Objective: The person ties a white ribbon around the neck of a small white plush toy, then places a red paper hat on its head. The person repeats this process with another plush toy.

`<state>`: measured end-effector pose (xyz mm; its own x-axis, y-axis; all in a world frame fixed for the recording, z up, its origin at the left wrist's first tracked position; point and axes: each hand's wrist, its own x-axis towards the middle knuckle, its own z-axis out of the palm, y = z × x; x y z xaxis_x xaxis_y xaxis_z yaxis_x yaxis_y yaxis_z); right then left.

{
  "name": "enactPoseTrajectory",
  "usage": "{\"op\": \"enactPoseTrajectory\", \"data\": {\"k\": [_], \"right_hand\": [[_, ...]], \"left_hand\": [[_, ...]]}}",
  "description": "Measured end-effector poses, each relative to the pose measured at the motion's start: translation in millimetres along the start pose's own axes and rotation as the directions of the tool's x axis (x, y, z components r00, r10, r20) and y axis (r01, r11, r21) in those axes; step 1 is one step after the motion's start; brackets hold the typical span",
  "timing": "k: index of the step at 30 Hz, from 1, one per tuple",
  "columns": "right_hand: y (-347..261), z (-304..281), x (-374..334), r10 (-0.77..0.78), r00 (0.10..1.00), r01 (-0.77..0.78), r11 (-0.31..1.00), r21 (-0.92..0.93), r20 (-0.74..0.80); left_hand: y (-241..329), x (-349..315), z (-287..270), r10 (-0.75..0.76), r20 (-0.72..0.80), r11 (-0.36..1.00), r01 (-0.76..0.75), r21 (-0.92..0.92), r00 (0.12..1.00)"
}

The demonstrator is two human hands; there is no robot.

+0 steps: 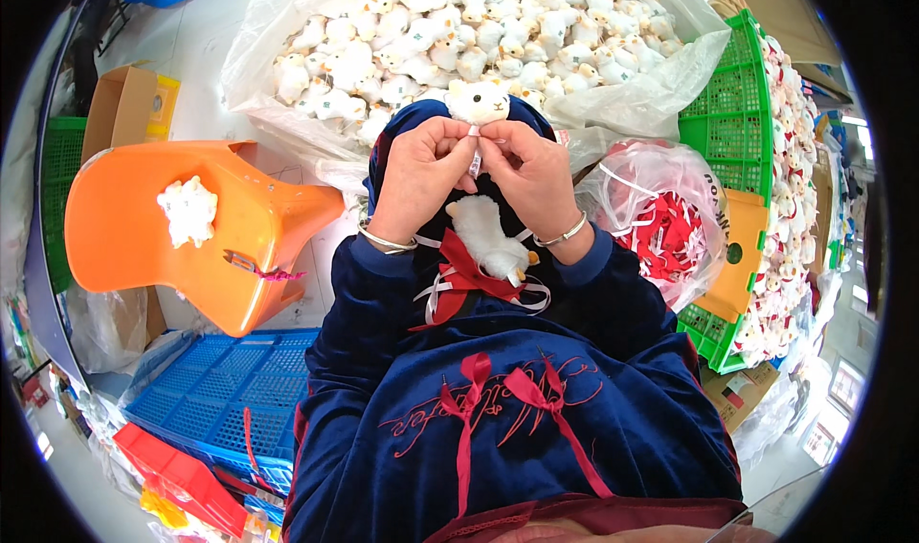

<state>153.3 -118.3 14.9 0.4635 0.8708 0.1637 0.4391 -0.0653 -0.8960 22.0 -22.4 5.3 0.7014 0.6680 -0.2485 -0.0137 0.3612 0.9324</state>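
Left hand (414,175) and right hand (531,175) pinch a white strip (473,132), fingertips closed, at the toy (479,103) at 12 o'clock; work judged part-done, with red cloths (667,237) at 3 o'clock loose.

Left of your grip you have an orange plastic chair (120,237) on a pale floor (196,69), with an open cardboard box (120,112) beyond it. Closer to you than your grip, on the left, sits a blue mesh crate (230,380). Right of your grip stands a green lattice crate (718,112); well past it, nearer your side, small windows (847,385) glow at the curved rim. The light around you is bright.
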Motion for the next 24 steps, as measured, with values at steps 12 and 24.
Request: {"op": "enactPoseTrajectory", "data": {"k": [12, 24], "right_hand": [[-1.3, -0.9, -0.1, 0.015, 1.000, -0.016, 1.000, -0.026, -0.019], [2.0, -8.1, 5.6, -0.158, 0.976, 0.174, 0.979, -0.104, 0.147]], "left_hand": [[2.7, -0.9, 6.7, 0.043, -0.046, 0.987, -0.035, 0.159, 0.998], [-11.4, -6.1, 17.9, 0.088, -0.167, 0.993, -0.072, 0.097, 0.982]]}}
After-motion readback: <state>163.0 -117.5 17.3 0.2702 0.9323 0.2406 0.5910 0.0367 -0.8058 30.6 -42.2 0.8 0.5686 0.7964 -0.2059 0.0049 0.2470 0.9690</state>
